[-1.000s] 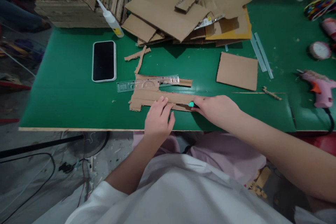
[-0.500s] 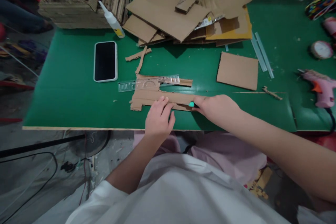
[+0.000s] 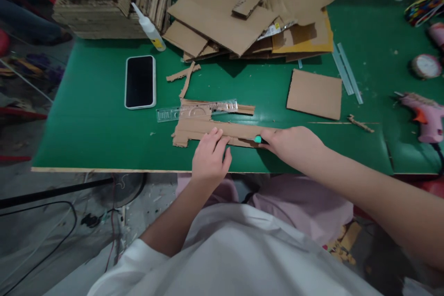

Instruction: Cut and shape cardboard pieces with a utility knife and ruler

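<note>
A long cardboard piece (image 3: 239,129) lies near the front edge of the green table, with a narrow strip along its lower side. My left hand (image 3: 210,155) rests flat on the cardboard, fingers spread. To its right, my right hand (image 3: 291,144) is closed around a green-tipped cutter (image 3: 257,139), whose thin blade points left along the line between the board and the strip. The right fingers partly hide the cutter and the cardboard's right end. Behind the board, a clear ruler (image 3: 222,106) lies across more cardboard pieces.
A phone (image 3: 140,82) lies at the left, near a glue bottle (image 3: 151,32). Stacked cardboard (image 3: 222,14) fills the back. On the right are a cardboard rectangle (image 3: 314,94), clear strips (image 3: 349,74), a tape roll (image 3: 425,66) and a pink glue gun (image 3: 428,122).
My right hand and the cutter have moved slightly to the right along the cardboard. My left hand stays in the same place on it.
</note>
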Tool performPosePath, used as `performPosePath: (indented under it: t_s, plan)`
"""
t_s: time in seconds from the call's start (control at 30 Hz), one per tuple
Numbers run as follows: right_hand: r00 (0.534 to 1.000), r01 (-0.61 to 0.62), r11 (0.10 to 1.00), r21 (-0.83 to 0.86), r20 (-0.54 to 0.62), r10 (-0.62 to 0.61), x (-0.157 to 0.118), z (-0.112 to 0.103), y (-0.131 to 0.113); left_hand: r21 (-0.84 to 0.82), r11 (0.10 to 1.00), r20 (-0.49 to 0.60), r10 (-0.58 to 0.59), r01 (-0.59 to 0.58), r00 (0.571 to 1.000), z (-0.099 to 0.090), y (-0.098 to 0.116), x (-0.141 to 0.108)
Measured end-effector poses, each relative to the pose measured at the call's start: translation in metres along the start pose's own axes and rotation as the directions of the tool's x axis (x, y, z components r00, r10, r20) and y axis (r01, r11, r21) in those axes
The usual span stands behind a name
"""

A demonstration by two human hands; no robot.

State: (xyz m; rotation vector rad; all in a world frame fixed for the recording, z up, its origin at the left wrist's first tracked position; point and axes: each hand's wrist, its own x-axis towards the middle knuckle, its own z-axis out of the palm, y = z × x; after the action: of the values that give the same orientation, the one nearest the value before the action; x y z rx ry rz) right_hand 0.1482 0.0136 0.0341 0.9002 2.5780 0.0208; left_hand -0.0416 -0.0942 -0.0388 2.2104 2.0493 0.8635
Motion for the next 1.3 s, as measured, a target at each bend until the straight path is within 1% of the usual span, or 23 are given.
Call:
performPosePath:
  t_s: [0.23,0.4,0.57,0.8,1.07,1.3]
  plan:
    - [1.000,0.001,1.000,-0.021,0.022,0.000,-0.001,-0.004,0.000,-0.004,1.000,0.012,-0.003,0.003,1.000,-0.001,0.000,0.001]
    - [0.999,-0.001,1.000,-0.008,0.045,0.001,-0.001,-0.009,0.001,0.003,1.000,-0.002,0.004,-0.004,1.000,0.000,-0.001,0.000]
    - [0.996,-0.002,1.000,-0.027,0.086,0.004,-0.003,-0.011,0.003,0.008,1.000,-0.009,0.010,-0.010,1.000,0.000,-0.001,0.000]
    - [0.997,-0.022,0.999,-0.039,0.072,0.025,-0.014,-0.003,0.013,-0.008,1.000,0.013,-0.017,0.017,1.000,-0.001,0.000,0.001]
    - [0.990,-0.017,0.997,-0.081,0.140,0.028,-0.025,0.001,0.022,-0.033,0.999,0.034,-0.029,0.030,0.999,-0.001,0.000,0.001]
    - [0.985,-0.018,0.991,-0.135,0.165,0.040,-0.035,0.009,0.034,-0.014,1.000,0.018,-0.011,0.011,1.000,-0.001,0.000,0.001]
